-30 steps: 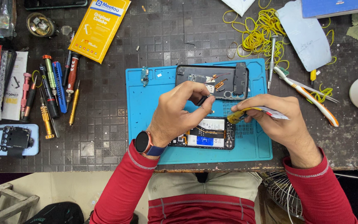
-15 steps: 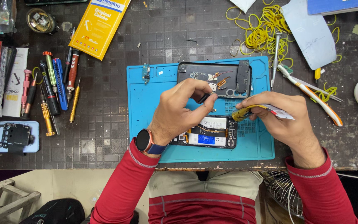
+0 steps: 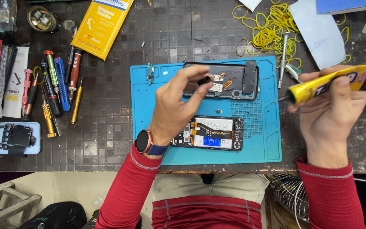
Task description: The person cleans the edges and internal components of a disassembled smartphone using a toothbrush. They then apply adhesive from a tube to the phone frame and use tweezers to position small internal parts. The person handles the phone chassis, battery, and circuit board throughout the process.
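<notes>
Blue mat [image 3: 149,110]: two opened phones [image 3: 217,133]. Left hand [image 3: 178,106] pinches one black cap [image 3: 204,80]; right hand [image 3: 331,110] grips one glue tube [image 3: 331,82].

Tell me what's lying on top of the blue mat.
On the blue mat lie an opened phone, a black back cover and a small circuit board. The left hand covers the phone's left end.

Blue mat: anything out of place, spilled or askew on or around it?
No spill shows. Yellow rubber bands lie strewn in a loose tangle above the blue mat. The glue tube in the right hand is uncapped; the left hand pinches a small black cap.
</notes>
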